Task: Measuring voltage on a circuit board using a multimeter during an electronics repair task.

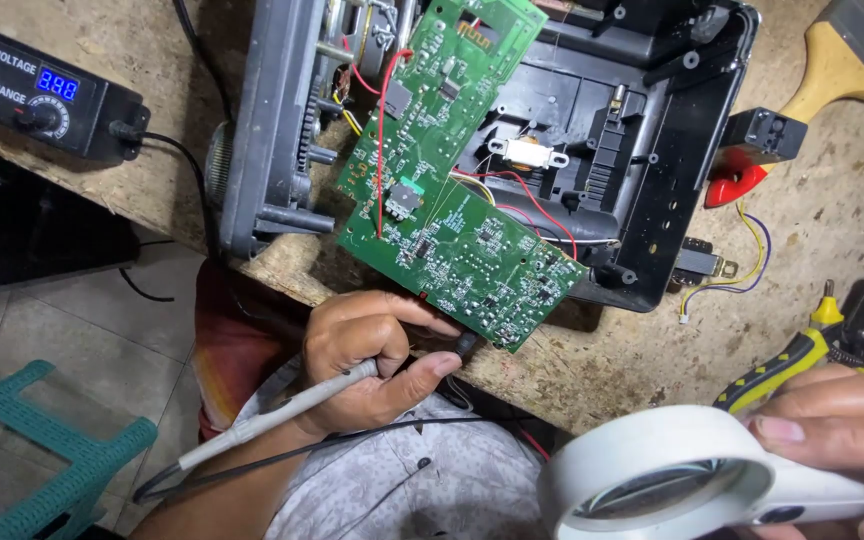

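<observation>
Rough chipboard bench (602,370), scuffed and crowded, tiled floor below at left. Green circuit board (452,190) tipped up out of an opened black casing (652,150), red and yellow wires trailing from it, component face turned up toward the head, likely for a clear look. Left hand (372,360) pinched tight round a grey probe (282,412), dark tip right at the board's near edge; contact point too small to tell. Right hand (832,420) clasped on a white magnifier (672,480), kept low, away from the board; lens cut off by frame. Yellow-handled pliers (782,365) half hidden behind fingers. Power adapter (32,90) top left, brush (832,60) top right, both cropped
</observation>
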